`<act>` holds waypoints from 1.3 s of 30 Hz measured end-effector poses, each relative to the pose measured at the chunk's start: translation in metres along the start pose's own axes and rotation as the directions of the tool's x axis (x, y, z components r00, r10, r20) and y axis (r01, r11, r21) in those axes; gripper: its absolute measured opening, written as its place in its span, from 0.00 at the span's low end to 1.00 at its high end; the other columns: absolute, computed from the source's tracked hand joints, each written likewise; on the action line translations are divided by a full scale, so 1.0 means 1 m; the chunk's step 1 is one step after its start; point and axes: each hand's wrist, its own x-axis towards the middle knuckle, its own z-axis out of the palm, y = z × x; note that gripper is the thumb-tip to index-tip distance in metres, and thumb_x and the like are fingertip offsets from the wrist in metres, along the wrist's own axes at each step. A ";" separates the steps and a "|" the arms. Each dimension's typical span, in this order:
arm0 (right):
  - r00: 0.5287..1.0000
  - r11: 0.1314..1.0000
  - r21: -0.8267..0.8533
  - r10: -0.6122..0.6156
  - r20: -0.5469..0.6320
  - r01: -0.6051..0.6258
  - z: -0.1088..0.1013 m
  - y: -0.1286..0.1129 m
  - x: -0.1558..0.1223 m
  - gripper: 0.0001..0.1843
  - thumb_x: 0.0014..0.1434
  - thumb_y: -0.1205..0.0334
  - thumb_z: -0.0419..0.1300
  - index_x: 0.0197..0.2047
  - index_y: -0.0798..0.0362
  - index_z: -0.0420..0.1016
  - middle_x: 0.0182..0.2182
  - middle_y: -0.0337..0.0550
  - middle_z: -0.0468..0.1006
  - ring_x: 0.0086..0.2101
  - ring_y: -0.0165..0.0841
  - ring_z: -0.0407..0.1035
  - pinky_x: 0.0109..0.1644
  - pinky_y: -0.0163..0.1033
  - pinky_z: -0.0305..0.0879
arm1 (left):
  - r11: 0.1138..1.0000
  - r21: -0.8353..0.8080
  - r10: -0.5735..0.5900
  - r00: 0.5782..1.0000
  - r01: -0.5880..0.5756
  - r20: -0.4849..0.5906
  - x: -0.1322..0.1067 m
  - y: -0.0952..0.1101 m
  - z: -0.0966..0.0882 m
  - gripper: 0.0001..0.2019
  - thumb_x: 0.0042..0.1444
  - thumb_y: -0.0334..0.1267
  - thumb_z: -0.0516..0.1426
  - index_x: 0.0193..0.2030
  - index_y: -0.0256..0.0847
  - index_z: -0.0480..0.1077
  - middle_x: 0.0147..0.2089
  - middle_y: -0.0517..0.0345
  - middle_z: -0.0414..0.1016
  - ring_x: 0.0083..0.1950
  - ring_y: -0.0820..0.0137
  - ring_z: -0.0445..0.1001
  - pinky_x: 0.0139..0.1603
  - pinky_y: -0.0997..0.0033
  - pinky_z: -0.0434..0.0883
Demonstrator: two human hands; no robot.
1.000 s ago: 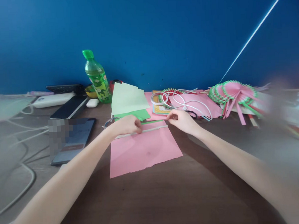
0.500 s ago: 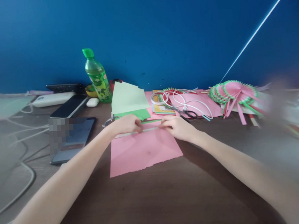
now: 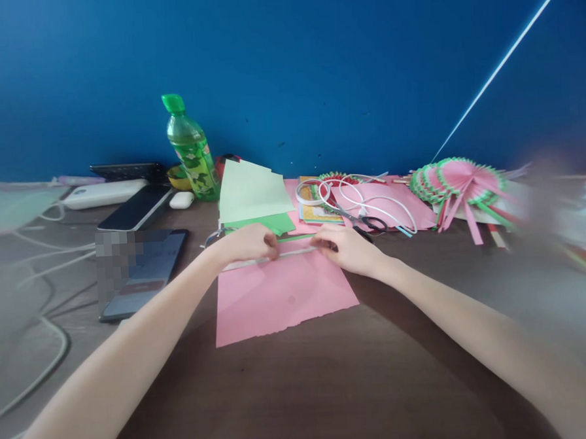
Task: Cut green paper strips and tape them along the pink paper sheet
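White strip [image 3: 295, 251] on pink paper [image 3: 287, 298], between my hands. My left hand [image 3: 252, 243] curled over strip, my right hand [image 3: 346, 246] near its right end; pinching or pressing, cannot tell. Beyond left hand: green bottle [image 3: 184, 128], leafy label [image 3: 198, 167], print too small to read.

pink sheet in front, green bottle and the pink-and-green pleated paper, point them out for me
Pink sheet [image 3: 286, 300]: head view, middle of its open surface.
Green bottle [image 3: 196, 164]: head view, label on its body.
Pink-and-green pleated paper [image 3: 462, 174]: head view, pink pleats.
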 end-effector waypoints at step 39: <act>0.975 0.865 0.449 0.191 0.116 -0.223 -0.008 0.011 0.005 0.07 0.49 0.61 0.61 0.31 0.56 0.73 0.27 0.40 0.73 0.27 0.28 0.64 0.31 0.35 0.59 | 0.999 0.012 0.035 0.999 -0.036 0.038 0.001 -0.007 -0.005 0.09 0.42 0.40 0.55 0.30 0.39 0.70 0.29 0.59 0.73 0.31 0.70 0.68 0.30 0.73 0.59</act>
